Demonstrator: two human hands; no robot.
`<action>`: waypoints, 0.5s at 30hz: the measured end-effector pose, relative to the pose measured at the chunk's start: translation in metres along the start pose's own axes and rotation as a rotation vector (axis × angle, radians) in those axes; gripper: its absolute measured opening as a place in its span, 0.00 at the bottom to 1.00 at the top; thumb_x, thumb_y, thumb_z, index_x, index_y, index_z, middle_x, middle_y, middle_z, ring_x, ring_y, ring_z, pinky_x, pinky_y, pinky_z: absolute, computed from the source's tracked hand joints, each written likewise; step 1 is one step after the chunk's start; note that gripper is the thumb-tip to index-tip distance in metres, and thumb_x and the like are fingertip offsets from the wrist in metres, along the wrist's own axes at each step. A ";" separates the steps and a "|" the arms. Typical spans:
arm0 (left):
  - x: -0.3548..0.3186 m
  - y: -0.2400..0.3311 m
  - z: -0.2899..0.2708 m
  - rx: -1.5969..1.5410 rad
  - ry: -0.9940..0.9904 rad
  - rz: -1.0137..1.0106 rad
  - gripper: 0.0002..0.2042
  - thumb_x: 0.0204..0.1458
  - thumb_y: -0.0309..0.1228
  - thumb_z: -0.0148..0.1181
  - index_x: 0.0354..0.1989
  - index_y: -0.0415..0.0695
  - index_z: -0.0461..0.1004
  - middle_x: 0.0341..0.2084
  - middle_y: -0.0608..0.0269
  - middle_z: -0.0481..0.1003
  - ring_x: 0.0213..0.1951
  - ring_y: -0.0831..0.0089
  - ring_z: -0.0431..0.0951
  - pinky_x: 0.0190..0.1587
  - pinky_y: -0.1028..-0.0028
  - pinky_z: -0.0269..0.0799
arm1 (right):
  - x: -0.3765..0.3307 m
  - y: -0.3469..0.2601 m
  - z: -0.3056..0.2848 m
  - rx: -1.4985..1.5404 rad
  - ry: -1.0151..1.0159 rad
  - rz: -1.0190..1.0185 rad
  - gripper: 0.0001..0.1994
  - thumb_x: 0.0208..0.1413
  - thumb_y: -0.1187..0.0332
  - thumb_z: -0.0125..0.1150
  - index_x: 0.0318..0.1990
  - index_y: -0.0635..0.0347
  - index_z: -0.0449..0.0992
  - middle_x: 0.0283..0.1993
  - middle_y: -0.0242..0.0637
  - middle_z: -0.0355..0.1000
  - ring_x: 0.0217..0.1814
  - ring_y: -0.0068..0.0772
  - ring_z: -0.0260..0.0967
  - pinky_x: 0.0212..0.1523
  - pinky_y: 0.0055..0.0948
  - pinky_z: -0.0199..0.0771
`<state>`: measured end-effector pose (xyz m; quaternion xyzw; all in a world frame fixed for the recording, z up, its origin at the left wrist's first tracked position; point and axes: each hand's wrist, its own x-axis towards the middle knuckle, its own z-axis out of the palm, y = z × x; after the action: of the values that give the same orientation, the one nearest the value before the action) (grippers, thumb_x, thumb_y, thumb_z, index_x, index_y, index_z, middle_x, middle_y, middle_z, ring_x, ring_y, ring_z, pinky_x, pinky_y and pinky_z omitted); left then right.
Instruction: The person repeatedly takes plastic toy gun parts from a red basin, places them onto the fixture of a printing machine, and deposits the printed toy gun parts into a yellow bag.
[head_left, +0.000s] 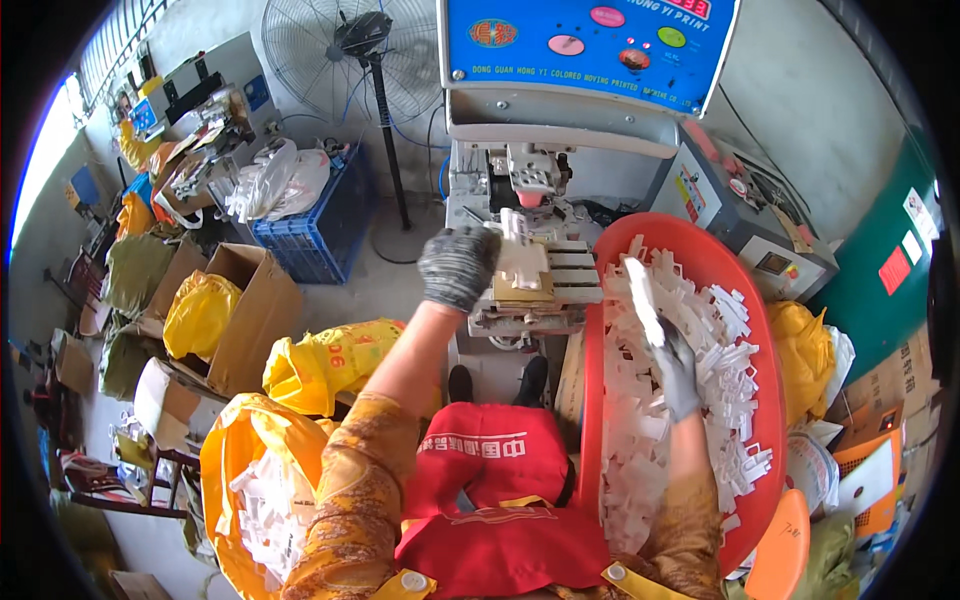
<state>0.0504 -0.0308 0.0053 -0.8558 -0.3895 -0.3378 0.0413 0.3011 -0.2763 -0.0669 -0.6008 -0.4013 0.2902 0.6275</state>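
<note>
Near a pale wall [820, 100], the right grip [675, 370] grasps 1 white part [643, 300]; left grip [455, 268], I can't tell.

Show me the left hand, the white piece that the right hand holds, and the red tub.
Left hand [460, 268]: head view, middle of its gloved back.
White piece [642, 300]: head view, midway along its length.
Red tub [592, 430]: head view, its left wall.
</note>
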 end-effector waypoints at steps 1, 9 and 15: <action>0.001 -0.009 -0.017 0.031 -0.119 -0.048 0.09 0.48 0.40 0.52 0.30 0.51 0.74 0.27 0.58 0.75 0.34 0.58 0.74 0.37 0.61 0.69 | 0.015 -0.011 0.022 0.004 -0.060 -0.014 0.21 0.55 0.75 0.47 0.57 0.69 0.60 0.57 0.36 0.62 0.59 0.26 0.59 0.59 0.25 0.57; -0.121 -0.112 -0.151 -0.082 -0.036 -0.273 0.05 0.46 0.32 0.58 0.28 0.45 0.77 0.25 0.57 0.75 0.30 0.57 0.75 0.35 0.67 0.70 | 0.137 0.007 0.119 -1.008 -0.460 -0.552 0.19 0.51 0.70 0.51 0.52 0.53 0.69 0.53 0.44 0.65 0.50 0.47 0.65 0.50 0.35 0.66; -0.243 -0.148 -0.260 -0.018 -0.169 -0.561 0.11 0.52 0.31 0.51 0.21 0.36 0.69 0.17 0.56 0.67 0.21 0.72 0.65 0.26 0.68 0.61 | 0.123 -0.015 0.120 -0.900 -0.588 -0.488 0.20 0.53 0.65 0.48 0.56 0.43 0.66 0.55 0.44 0.61 0.52 0.48 0.63 0.51 0.40 0.64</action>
<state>-0.3086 -0.1700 0.0286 -0.7402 -0.6100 -0.2668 -0.0938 0.2594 -0.1108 -0.0382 -0.5927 -0.7686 0.0929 0.2222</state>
